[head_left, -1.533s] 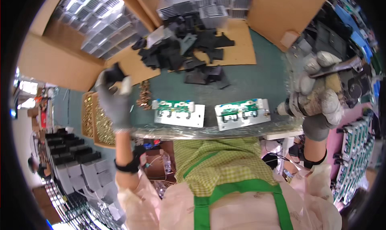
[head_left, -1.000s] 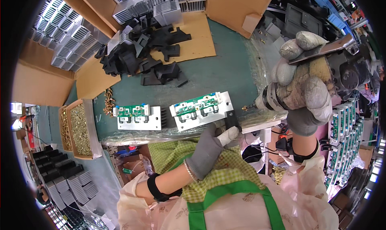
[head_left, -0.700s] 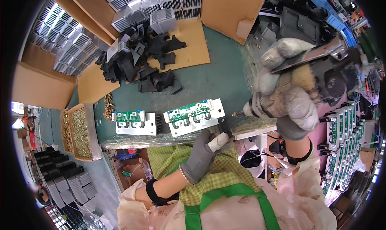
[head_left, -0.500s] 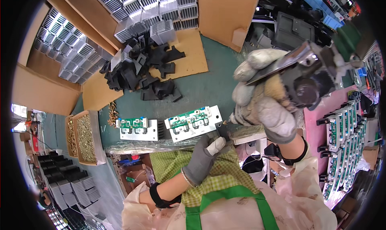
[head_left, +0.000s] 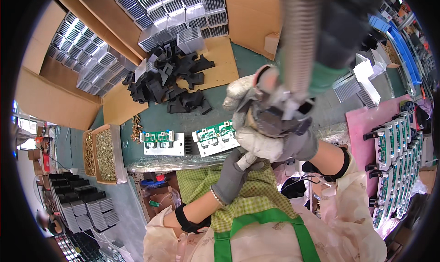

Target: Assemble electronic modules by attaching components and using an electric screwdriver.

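Note:
My right hand (head_left: 263,143), in a grey and white glove, is wrapped round a power screwdriver (head_left: 332,42). The tool's dark and green body is blurred, with a coiled spring (head_left: 300,37) alongside. Its tip is hidden behind the hand. Just below, my gloved left hand (head_left: 231,179) is closed at the table's front edge, its thumb against the fingers. What it pinches, if anything, does not show. A green circuit board on a white metal plate (head_left: 214,140) lies by both hands, its right end covered by my right hand. A similar board (head_left: 160,143) lies to its left.
Black plastic brackets (head_left: 176,79) are heaped on cardboard at the back, before stacked finned heat sinks (head_left: 183,8). Boxes of small screws (head_left: 106,156) stand at left, with loose screws (head_left: 136,128) nearby. More heat sinks (head_left: 362,83) and rows of boards (head_left: 396,161) are at right.
My right hand has swung left with the screwdriver, now covering the nearer board's right end. Heat sinks at the right have come into view. My left hand stays near the table edge.

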`<control>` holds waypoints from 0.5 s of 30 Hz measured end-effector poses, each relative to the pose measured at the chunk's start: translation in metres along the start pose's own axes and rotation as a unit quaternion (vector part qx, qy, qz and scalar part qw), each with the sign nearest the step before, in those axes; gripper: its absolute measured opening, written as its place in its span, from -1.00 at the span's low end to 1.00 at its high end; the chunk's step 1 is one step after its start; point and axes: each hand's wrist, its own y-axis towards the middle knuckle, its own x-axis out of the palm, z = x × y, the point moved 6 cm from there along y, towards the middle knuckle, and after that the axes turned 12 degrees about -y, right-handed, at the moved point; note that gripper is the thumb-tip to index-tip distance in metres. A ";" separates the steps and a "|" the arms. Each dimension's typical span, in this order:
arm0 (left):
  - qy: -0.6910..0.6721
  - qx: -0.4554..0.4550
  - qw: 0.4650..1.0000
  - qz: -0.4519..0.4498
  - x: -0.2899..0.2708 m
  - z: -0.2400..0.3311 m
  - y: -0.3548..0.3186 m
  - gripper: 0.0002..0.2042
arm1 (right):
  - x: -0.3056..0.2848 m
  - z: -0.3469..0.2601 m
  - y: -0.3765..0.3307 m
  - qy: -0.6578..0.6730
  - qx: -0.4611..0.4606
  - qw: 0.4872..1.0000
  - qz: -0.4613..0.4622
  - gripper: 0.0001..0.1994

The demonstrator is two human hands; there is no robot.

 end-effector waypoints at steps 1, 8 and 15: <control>0.005 -0.004 1.000 0.004 -0.003 -0.002 0.000 -0.48 | 0.001 0.000 0.001 -0.009 -0.007 1.000 0.000 -0.48; 0.027 -0.018 0.999 0.002 -0.025 -0.015 0.004 -0.50 | 0.006 0.002 0.006 -0.021 -0.009 1.000 0.001 -0.40; 0.083 -0.032 0.994 0.060 -0.033 -0.019 0.001 -0.56 | 0.020 0.014 0.011 0.047 0.059 0.997 -0.024 -0.43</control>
